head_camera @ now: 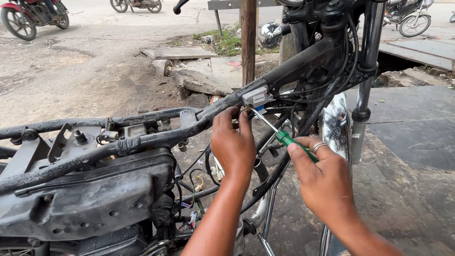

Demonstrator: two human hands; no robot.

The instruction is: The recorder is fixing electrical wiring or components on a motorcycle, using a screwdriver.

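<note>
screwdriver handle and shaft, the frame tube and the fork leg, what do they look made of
Screwdriver handle, gripped in the right hand: translucent green, probably plastic. Screwdriver shaft: thin bright bare metal, likely steel. Frame tube, which the left hand touches: metal by its look, with dull black, grimy, flaking paint. Fork leg: mirror-bright, seemingly chromed or polished metal.

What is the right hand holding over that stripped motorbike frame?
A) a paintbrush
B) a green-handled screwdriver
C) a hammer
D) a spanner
B: the right hand grips a green-handled screwdriver, its metal shaft pointing toward the small grey box on the frame.
</note>
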